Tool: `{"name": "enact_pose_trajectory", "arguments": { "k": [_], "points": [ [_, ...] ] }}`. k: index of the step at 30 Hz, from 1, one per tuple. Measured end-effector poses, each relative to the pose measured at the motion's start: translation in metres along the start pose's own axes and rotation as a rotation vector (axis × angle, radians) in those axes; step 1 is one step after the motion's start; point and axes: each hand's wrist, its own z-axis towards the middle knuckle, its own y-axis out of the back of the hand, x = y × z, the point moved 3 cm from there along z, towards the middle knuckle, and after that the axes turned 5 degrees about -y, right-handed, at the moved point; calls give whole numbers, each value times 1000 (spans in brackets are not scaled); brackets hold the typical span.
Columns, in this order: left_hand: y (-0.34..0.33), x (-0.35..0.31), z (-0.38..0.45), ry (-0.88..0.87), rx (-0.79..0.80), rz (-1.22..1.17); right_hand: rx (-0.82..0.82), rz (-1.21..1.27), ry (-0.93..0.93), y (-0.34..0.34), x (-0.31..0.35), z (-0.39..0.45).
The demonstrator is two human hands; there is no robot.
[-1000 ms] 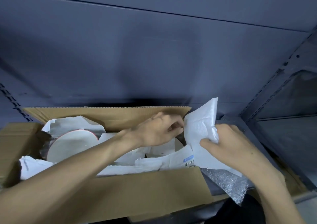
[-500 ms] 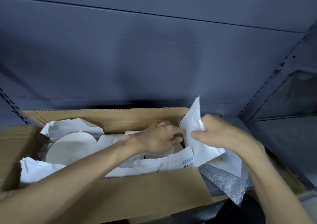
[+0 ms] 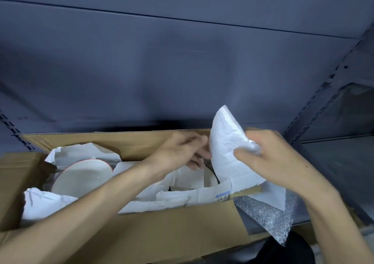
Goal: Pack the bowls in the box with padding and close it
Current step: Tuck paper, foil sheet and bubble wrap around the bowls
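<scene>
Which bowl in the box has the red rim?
The left bowl, white with a thin red rim; the right-hand bowl, near the left hand, has a dark rim.
</scene>
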Motion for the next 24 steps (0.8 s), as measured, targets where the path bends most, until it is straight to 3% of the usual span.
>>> {"name": "enact_pose_trajectory", "arguments": {
  "k": [3,6,8,10,13,16,18,21,24],
  "points": [
    [15,-7,-11,164,-40,-237,28,123,141,19,8,-11],
    [28,1,-14,327,36,-335,108,101,272,32,18,-8],
    [32,5,-13,365,141,-347,221,190,136,34,17,0],
    [29,6,-11,326,277,-346,168,119,168,29,21,10],
    [16,5,-10,203,377,-354,165,320,-22,24,11,11],
    [9,3,-5,93,328,-382,-57,392,96,28,1,-4],
    [6,0,-2,44,269,-410,-169,503,27,31,-16,-16],
    [2,-4,4,5,130,-389,83,801,-235,29,-28,-16],
    [-6,-6,10,5,25,-354,140,603,-254,26,-26,-19]
  ]
}}
